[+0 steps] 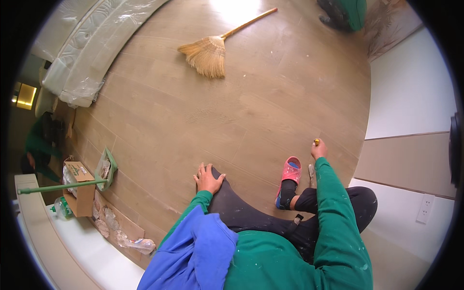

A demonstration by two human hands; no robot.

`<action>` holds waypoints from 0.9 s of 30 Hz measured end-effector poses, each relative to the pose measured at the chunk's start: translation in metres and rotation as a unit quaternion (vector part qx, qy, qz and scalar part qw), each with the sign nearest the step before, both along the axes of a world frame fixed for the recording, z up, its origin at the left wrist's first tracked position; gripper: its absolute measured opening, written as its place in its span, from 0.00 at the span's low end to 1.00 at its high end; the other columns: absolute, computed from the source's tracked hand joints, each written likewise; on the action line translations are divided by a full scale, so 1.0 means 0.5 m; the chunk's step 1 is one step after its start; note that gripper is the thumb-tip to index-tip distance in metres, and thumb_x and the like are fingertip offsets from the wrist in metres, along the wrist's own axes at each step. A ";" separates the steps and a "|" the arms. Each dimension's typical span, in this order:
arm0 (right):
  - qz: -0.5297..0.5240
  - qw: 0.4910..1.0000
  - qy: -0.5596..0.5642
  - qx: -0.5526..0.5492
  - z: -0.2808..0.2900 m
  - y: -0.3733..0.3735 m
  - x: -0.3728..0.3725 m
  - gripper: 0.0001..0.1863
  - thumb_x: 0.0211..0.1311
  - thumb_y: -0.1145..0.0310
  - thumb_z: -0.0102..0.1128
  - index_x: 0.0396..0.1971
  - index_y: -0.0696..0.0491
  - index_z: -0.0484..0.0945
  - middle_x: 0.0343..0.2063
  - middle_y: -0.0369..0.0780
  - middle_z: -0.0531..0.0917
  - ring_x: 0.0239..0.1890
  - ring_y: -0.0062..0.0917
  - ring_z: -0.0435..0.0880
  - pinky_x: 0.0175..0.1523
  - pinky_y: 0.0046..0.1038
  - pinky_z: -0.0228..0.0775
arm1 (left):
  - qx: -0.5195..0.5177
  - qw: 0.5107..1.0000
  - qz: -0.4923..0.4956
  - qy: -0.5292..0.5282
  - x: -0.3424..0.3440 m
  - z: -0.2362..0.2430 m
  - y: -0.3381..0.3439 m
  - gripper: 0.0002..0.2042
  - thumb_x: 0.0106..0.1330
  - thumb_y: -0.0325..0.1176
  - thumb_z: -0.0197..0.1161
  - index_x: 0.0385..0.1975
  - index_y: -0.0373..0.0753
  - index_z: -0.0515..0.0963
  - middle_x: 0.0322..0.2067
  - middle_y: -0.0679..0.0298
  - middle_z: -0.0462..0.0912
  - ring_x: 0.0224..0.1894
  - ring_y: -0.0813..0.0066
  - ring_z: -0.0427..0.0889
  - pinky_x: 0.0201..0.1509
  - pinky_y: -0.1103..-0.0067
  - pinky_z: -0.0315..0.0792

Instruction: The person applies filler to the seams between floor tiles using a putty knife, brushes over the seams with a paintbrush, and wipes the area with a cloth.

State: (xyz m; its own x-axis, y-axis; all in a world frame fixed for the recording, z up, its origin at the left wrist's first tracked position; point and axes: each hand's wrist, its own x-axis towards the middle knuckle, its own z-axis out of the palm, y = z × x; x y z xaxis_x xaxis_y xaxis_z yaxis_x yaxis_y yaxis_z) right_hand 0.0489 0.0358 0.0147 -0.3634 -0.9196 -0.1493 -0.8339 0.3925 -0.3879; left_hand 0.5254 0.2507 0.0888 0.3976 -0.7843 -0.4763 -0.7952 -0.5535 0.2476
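Observation:
My left hand (209, 181) lies on my bent left knee, fingers spread and holding nothing. Low over the floor near the right wall, my right hand (319, 149) is closed round a tool with a yellow-and-dark handle end (316, 141); the rest of it is hidden in the fist. Just below that hand a narrow whitish piece (311, 173) shows beside my leg, and I cannot tell whether it belongs to the tool. A pink slide sandal (292, 169) is on my foot, left of the right hand.
A straw broom (209, 54) lies on the wooden floor (232, 111) ahead. Plastic-wrapped furniture (92, 53) stands far left. Nearer are a green long-handled dustpan (110, 169), a cardboard box (82, 191) and scraps (113, 224). A wall socket (425, 208) is right; a person in green (350, 13) is far right.

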 end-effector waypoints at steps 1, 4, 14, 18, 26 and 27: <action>-0.016 1.000 0.023 0.006 -0.043 0.015 0.007 0.17 0.61 0.66 0.64 0.50 0.49 0.81 0.46 0.47 0.86 0.48 0.44 0.85 0.52 0.40 0.78 | 0.001 1.000 0.004 0.014 -0.016 -0.005 -0.012 0.37 0.60 0.53 0.70 0.67 0.45 0.67 0.73 0.53 0.56 0.76 0.54 0.54 0.76 0.47 0.47; 0.052 0.997 0.062 0.008 -0.134 0.077 0.258 0.18 0.59 0.73 0.64 0.50 0.48 0.80 0.46 0.46 0.76 0.48 0.45 0.81 0.52 0.45 0.76 | 0.010 1.000 -0.001 0.000 0.013 -0.026 -0.014 0.37 0.59 0.51 0.70 0.68 0.46 0.66 0.75 0.54 0.53 0.77 0.55 0.52 0.77 0.47 0.46; 0.193 0.897 -0.313 -0.244 -0.007 -0.061 0.753 0.10 0.61 0.78 0.57 0.41 0.51 0.78 0.44 0.46 0.82 0.48 0.46 0.82 0.53 0.39 0.74 | -0.020 0.999 -0.020 0.040 0.028 -0.069 -0.049 0.35 0.59 0.44 0.68 0.68 0.48 0.66 0.76 0.56 0.51 0.78 0.55 0.51 0.78 0.48 0.44; 0.153 0.942 -0.163 -0.248 0.005 0.011 0.449 0.11 0.60 0.77 0.57 0.43 0.53 0.79 0.40 0.46 0.82 0.45 0.42 0.82 0.52 0.39 0.74 | -0.028 0.998 -0.005 0.054 0.066 -0.061 -0.031 0.34 0.60 0.44 0.67 0.68 0.47 0.66 0.77 0.56 0.50 0.78 0.55 0.50 0.78 0.49 0.45; 0.110 0.978 -0.159 -0.076 -0.072 0.091 0.763 0.10 0.64 0.71 0.55 0.43 0.47 0.81 0.49 0.45 0.77 0.50 0.44 0.80 0.52 0.43 0.74 | -0.026 0.997 -0.040 0.058 0.054 -0.070 -0.041 0.35 0.60 0.45 0.66 0.69 0.47 0.65 0.77 0.57 0.50 0.78 0.55 0.49 0.78 0.49 0.45; 0.144 0.956 -0.228 -0.113 -0.050 0.070 0.829 0.10 0.62 0.74 0.56 0.42 0.49 0.80 0.46 0.46 0.78 0.48 0.45 0.81 0.51 0.43 0.74 | -0.030 0.997 -0.044 0.060 0.049 -0.073 -0.050 0.35 0.60 0.45 0.66 0.69 0.47 0.65 0.77 0.57 0.50 0.78 0.55 0.49 0.78 0.49 0.45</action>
